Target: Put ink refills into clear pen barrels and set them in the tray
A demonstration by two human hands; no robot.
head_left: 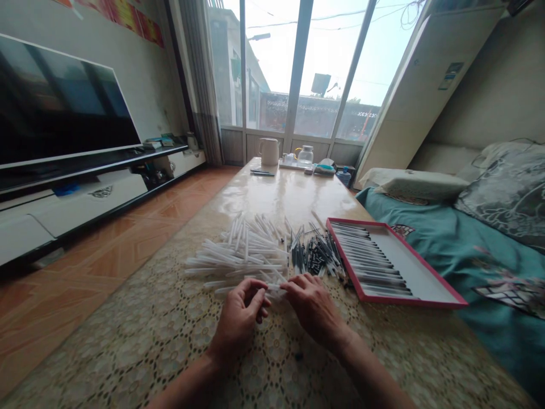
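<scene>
My left hand [240, 315] is closed, its thumb and forefinger pinched together at the near edge of the pile. Facing it, my right hand [314, 307] pinches with its fingertips too. A short stretch of a whitish, see-through pen barrel [273, 287] shows between the two sets of fingertips; its ends are hidden by them. Just beyond lies a loose heap of white pen barrels [238, 255]. To the right of that heap are black pen parts [317, 255], several of them short like caps. A shallow red-rimmed box [426, 272] holds a row of pens [374, 258] along its left side.
The long table has a patterned cover [170, 335]. At its far end stand a kettle [269, 152], a glass pot [305, 154], a tissue pack [326, 166] and a few pens [262, 172]. A sofa [421, 233] borders the right; a TV cabinet [106, 196] is left.
</scene>
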